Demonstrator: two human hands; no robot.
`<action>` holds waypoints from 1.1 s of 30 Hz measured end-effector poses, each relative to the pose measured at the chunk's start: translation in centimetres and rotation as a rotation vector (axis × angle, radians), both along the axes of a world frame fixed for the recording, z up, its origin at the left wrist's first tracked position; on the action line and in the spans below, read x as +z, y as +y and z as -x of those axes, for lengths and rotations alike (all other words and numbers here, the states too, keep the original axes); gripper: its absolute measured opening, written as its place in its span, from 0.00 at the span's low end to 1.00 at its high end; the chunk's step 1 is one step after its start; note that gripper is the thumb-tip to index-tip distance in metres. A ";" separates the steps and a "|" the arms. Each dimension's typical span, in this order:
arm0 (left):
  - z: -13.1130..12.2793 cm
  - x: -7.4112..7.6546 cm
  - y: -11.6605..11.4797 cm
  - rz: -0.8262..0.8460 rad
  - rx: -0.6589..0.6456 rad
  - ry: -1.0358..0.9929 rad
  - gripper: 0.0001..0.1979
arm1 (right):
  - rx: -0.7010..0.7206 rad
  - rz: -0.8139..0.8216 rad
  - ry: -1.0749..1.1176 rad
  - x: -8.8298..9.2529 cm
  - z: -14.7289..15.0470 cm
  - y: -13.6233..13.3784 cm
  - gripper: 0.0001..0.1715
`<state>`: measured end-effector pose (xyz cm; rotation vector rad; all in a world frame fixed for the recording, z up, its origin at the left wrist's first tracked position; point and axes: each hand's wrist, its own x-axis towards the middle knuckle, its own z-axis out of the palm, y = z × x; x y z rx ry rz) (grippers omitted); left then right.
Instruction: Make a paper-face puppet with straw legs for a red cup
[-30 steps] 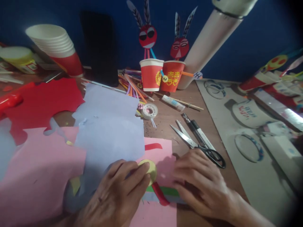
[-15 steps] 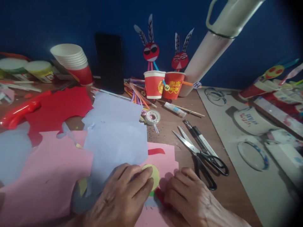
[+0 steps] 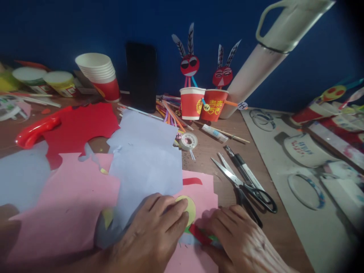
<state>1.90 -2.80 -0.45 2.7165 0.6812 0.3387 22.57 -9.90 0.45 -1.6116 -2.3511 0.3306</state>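
My left hand [image 3: 159, 223] rests on the pink paper sheet [image 3: 206, 189], its fingers together and bent over a yellow paper circle [image 3: 191, 210] that they press down. Just right of it, my right hand [image 3: 231, 231] has its fingers curled at a short red paper strip [image 3: 200, 235]. The strip lies slantwise below the circle, its lower right end at my right fingers. Bits of green paper [image 3: 187, 228] show beside the circle and the strip. My right thumb and some fingertips are partly hidden. A curved red paper piece [image 3: 192, 181] lies higher on the sheet.
Scissors [image 3: 241, 185] and pens [image 3: 246, 170] lie right of my hands. Beyond are a tape roll [image 3: 188, 141], a glue tube [image 3: 214, 133] and red paper-cup figures [image 3: 191, 108]. Blue-grey paper [image 3: 145, 163] and red paper [image 3: 85, 125] spread leftward.
The view has shifted, so everything sits further right in the picture. More of the red strip and green paper shows by my right hand. My left hand stays on the yellow circle.
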 end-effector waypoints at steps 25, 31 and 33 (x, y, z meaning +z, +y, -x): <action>0.0 -2.0 0.6 -0.267 -0.037 -0.158 0.07 | -0.013 0.209 0.175 1.8 -1.5 7.1 0.11; -0.4 -2.8 0.6 -0.286 0.056 -0.196 0.05 | -0.031 0.112 0.114 0.3 -1.9 7.3 0.12; -0.5 -2.5 0.5 -0.284 0.048 -0.180 0.05 | -0.032 0.040 0.109 0.0 -1.7 7.3 0.13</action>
